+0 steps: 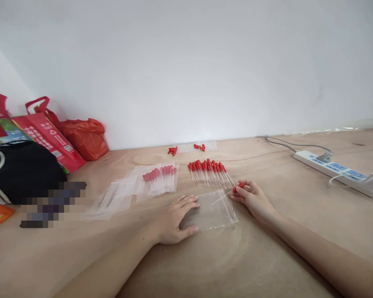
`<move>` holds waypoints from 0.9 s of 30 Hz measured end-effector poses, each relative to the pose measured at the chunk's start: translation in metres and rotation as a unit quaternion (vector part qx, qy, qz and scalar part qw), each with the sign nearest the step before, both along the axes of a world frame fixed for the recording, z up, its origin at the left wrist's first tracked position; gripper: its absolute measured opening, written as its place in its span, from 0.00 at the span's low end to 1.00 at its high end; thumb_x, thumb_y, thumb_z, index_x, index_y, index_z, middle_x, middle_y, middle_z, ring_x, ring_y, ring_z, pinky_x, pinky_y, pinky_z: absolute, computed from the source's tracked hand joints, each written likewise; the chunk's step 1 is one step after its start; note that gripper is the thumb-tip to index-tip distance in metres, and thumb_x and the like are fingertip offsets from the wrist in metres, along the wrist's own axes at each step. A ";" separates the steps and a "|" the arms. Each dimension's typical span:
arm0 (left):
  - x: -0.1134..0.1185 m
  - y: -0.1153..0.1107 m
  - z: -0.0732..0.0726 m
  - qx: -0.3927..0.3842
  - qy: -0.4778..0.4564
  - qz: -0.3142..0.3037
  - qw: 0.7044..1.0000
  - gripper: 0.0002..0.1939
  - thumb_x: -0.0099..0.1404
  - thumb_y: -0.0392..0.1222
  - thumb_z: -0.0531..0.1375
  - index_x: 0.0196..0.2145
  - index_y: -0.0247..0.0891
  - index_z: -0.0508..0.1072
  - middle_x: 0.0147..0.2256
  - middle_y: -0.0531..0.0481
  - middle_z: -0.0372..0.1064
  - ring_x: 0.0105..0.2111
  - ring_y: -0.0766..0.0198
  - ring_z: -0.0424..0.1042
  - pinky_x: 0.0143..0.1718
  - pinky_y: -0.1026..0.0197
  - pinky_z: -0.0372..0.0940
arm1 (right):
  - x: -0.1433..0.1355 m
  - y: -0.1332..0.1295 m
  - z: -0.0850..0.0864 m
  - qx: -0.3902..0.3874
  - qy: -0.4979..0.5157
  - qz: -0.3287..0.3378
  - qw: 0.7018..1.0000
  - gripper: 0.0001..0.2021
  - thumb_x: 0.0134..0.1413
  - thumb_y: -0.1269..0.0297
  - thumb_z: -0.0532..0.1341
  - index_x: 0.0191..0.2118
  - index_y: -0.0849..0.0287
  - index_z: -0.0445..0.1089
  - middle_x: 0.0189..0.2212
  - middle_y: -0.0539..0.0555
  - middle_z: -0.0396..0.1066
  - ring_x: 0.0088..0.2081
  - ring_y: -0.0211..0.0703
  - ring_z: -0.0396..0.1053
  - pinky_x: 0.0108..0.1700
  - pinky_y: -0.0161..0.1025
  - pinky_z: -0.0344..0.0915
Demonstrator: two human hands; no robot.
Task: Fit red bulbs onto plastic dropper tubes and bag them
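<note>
A clear zip bag (211, 211) lies flat on the wooden table, its zip edge toward the right. My left hand (177, 219) rests on the bag's left end with fingers apart. Beside the zip edge, my right hand (251, 200) pinches a red-topped dropper (238, 187), its thin end pointing left near the bag. Behind the bag is a row of several clear droppers with red bulbs (207, 166). Filled bags of droppers (160, 178) overlap to the left, with flat clear bags (115, 196) beside them.
Loose red bulbs (172, 151) and another clear bag (186, 147) lie near the wall. A white power strip (338, 169) with cables is at right. Red shopping bags (83, 136), a black bag (25, 169) and a blurred dark object (54, 205) stand or lie at left.
</note>
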State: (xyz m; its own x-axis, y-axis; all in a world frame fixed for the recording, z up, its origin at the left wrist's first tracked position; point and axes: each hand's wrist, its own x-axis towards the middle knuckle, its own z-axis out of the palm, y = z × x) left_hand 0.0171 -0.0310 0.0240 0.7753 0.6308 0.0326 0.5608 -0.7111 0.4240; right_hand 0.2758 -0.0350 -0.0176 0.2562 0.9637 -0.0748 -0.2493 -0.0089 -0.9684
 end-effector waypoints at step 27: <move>0.003 0.001 0.004 -0.001 0.039 -0.004 0.999 0.27 0.60 0.52 0.53 0.55 0.43 0.58 0.59 0.47 0.49 0.58 0.53 0.48 0.56 0.47 0.48 | 0.039 0.048 0.007 0.022 -0.355 0.060 0.933 0.14 0.41 0.53 0.60 0.23 0.61 0.67 0.18 0.48 0.63 0.21 0.34 0.58 0.23 0.32 0.56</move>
State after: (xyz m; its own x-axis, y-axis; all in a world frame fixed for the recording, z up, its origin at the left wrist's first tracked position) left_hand 0.0199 -0.0297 0.0282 0.7801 0.6249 -0.0292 0.5869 -0.7149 0.3800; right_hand 0.3148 0.0129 -0.0101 0.1155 0.9869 0.1129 0.4543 0.0486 -0.8895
